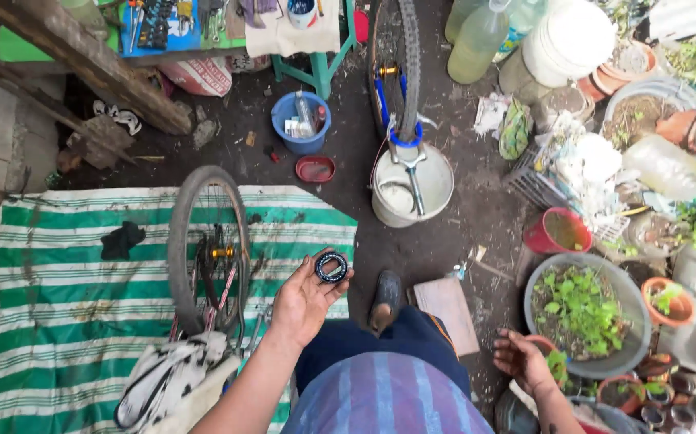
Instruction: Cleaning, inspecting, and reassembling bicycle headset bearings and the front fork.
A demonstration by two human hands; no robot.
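Green-and-white striped mat (66,265), blue bucket (300,124), red bowl (315,169)

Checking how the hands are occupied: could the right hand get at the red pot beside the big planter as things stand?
Probably yes. The right hand is open and holds nothing, and the red pot stands on bare ground ahead of it, with only the rim of the big planter beside the way. The left hand holds a black ring.

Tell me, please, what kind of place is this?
Probably an outdoor yard used for bicycle repair: a bicycle wheel over a striped mat on dirt ground, potted plants, and a left hand holding a small black ring.
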